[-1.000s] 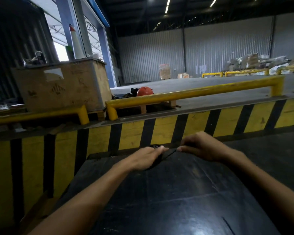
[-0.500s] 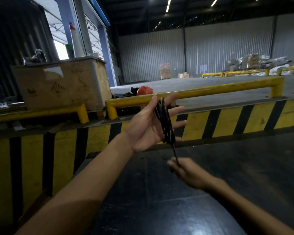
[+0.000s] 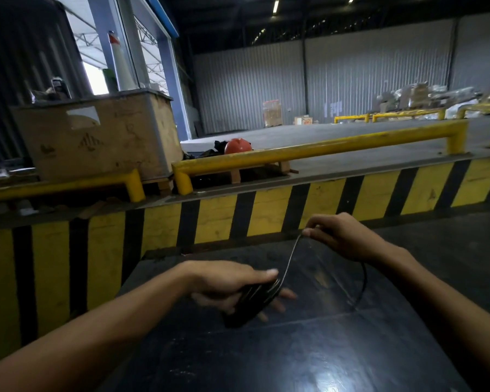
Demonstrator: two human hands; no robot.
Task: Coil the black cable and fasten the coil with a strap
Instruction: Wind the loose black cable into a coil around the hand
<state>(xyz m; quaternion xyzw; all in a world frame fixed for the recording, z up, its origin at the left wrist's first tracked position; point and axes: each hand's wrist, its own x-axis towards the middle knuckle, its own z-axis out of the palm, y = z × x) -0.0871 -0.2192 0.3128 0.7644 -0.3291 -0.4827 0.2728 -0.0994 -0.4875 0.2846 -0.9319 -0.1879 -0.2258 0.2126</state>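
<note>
My left hand (image 3: 232,287) holds the thin black cable (image 3: 290,260) as a flat bundle of loops (image 3: 249,302): the thumb presses on top of the bundle and the fingers (image 3: 277,299) wrap beneath it, so this grip is closed on the coil. The bundle lies tilted, its lower end projecting below and to the left of the grip, just above the glossy black table (image 3: 294,357). From the upper edge of the left grip a single strand rises up and to the right to my right hand (image 3: 340,239), which pinches it between thumb and forefinger; this grip is narrow and closed on the strand. Past the right grip the cable drops in a slack arc under the right wrist and ends near the table surface, to the right of the left grip. The two hands are apart, the right one higher and farther from me than the left. Beyond both grips stands a low wall painted in yellow and black stripes (image 3: 266,213), topped by a yellow tubular steel rail (image 3: 323,149). Behind the rail, above the left grip, sits a round orange helmet (image 3: 237,145), and to its left a large worn wooden crate (image 3: 102,137). I cannot see a strap in either grip.
</note>
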